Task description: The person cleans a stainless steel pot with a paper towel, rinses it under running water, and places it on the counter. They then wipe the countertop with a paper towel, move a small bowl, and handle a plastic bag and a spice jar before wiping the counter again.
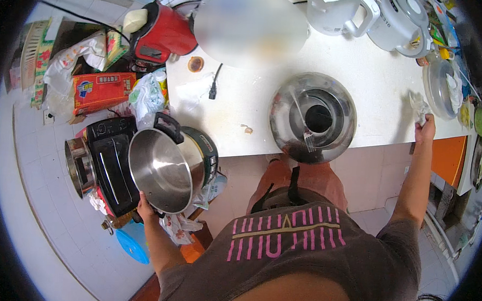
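At the left, my left hand [146, 207] grips the near black handle of a deep stainless steel pot [165, 171]. The pot looks empty, and its second handle points towards the table. A dark green appliance with buttons [204, 151] shows behind the pot; whether the two touch I cannot tell. My right hand [426, 128] holds a crumpled whitish tissue or piece of plastic [419, 108] over the table's right front part. Between my hands, a round steel basin [283, 116] sits at the front edge of the white table [235, 106]. A fork [309, 139] lies across its inside.
A red electric kettle [167, 34], a loose plug [213, 92] and a small brown dish [195, 63] are at back left. White jugs [335, 17] stand at the back. A plastic-lidded container [439, 88] is far right. A black-topped appliance [113, 161] sits left of the pot.
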Action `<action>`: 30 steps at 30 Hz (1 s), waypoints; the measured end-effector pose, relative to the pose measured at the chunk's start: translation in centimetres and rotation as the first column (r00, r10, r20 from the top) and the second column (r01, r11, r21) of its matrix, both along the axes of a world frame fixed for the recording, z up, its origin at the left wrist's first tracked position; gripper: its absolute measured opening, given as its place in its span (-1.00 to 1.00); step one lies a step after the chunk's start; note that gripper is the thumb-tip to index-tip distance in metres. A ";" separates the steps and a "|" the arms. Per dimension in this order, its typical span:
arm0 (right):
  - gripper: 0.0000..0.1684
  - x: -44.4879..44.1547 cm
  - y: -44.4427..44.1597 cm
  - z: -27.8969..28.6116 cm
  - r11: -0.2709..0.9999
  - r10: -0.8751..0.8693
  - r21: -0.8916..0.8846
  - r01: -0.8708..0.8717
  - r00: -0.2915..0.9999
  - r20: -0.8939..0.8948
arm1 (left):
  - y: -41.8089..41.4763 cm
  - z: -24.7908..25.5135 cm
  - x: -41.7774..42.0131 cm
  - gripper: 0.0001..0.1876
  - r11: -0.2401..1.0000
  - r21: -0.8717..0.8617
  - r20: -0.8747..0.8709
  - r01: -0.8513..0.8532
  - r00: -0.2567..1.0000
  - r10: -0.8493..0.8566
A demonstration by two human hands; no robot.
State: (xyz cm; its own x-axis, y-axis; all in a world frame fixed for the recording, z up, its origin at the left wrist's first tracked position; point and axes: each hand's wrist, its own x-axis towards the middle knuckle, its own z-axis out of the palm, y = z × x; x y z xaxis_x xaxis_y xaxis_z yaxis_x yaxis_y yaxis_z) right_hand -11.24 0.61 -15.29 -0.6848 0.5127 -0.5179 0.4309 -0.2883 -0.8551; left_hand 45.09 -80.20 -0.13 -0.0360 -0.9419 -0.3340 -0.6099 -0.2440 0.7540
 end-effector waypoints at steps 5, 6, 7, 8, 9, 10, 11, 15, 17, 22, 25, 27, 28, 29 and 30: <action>-0.50 8.2 -21.9 11.4 0.848 0.527 0.213 -0.484 0.807 -0.264 | -0.6 -0.3 -0.5 -0.47 0.999 0.030 -0.010 -0.029 1.000 0.029; -0.54 9.4 -25.7 12.1 0.728 0.672 0.355 -0.586 0.713 -0.202 | -0.1 -0.2 -1.7 -0.46 0.997 0.015 0.034 -0.069 0.997 0.069; -0.58 11.6 -32.1 15.9 0.713 0.699 0.297 -0.635 0.677 -0.230 | 0.2 -0.2 -1.6 -0.45 0.998 0.029 0.026 -0.059 0.998 0.058; -0.60 12.8 -35.8 15.3 0.716 0.698 0.193 -0.671 0.686 -0.206 | 0.3 -0.3 -1.3 -0.44 0.998 0.046 0.012 -0.046 0.999 0.045; -0.57 14.2 -40.0 16.6 0.700 0.710 0.086 -0.709 0.678 -0.190 | 0.1 -0.6 -0.6 -0.43 0.997 0.063 -0.001 -0.037 0.999 0.037; -0.55 14.8 -43.1 15.4 0.677 0.726 0.051 -0.734 0.655 -0.209 | -0.2 -0.8 0.0 -0.43 0.993 0.108 -0.030 -0.048 0.998 0.052; -0.53 15.1 -46.1 12.4 0.651 0.741 0.015 -0.759 0.632 -0.227 | -0.6 -1.0 0.7 -0.42 0.987 0.152 -0.056 -0.061 0.996 0.070; -0.50 16.1 -53.7 5.6 0.348 0.888 0.640 -0.685 0.459 0.008 | 0.1 -0.8 0.3 -0.50 0.988 0.157 -0.171 -0.001 0.985 0.028; -0.53 17.2 -55.1 4.9 0.165 0.898 0.709 -0.686 0.402 0.180 | -0.3 -1.0 0.7 -0.52 0.986 0.165 -0.155 0.006 0.988 0.020; -0.69 21.7 -55.5 -0.8 -0.161 0.796 0.599 -0.784 0.256 0.549 | 1.2 -0.1 -1.2 -0.57 0.996 0.067 -0.167 -0.052 0.984 0.062; -0.73 21.8 -54.5 0.3 -0.455 0.782 0.590 -0.667 0.017 0.623 | 1.2 0.7 -0.9 -0.57 0.989 0.148 -0.155 0.002 0.988 0.021; -0.76 20.8 -54.4 -0.1 -0.503 0.793 0.565 -0.653 -0.089 0.603 | 0.8 0.1 -0.8 -0.57 0.992 0.126 -0.186 0.004 0.982 0.020; -0.79 20.5 -54.2 0.4 -0.440 0.824 0.594 -0.673 -0.039 0.566 | 0.8 -0.1 -0.8 -0.57 0.992 0.125 -0.195 -0.020 0.980 0.044; -0.80 19.6 -54.0 0.9 -0.360 0.861 0.639 -0.680 0.022 0.509 | 0.8 -0.3 -0.8 -0.57 0.991 0.124 -0.203 -0.045 0.977 0.070; -0.81 18.3 -53.9 2.0 -0.282 0.890 0.679 -0.678 0.080 0.449 | 0.7 -0.6 -0.5 -0.58 0.990 0.139 -0.251 -0.036 0.965 0.070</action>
